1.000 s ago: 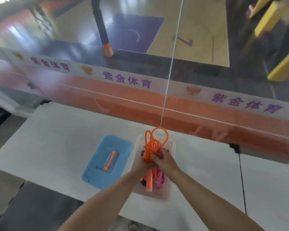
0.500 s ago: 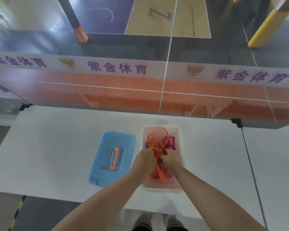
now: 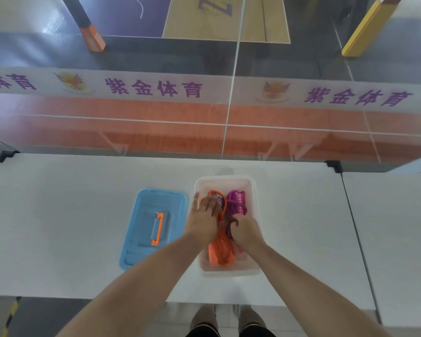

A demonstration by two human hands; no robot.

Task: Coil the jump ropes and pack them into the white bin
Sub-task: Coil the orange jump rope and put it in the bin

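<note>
Orange rope [image 3: 220,249] pressed by flat left hand [image 3: 203,221]; right hand [image 3: 244,231] grips it

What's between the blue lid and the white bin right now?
Head view: only a narrow bare strip of table separates blue lid from white bin; the left hand reaches over it.

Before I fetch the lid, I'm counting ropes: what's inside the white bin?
An orange rope and a purple rope lie in the white bin. Both hands cover the middle, so anything beneath is hidden.
</note>
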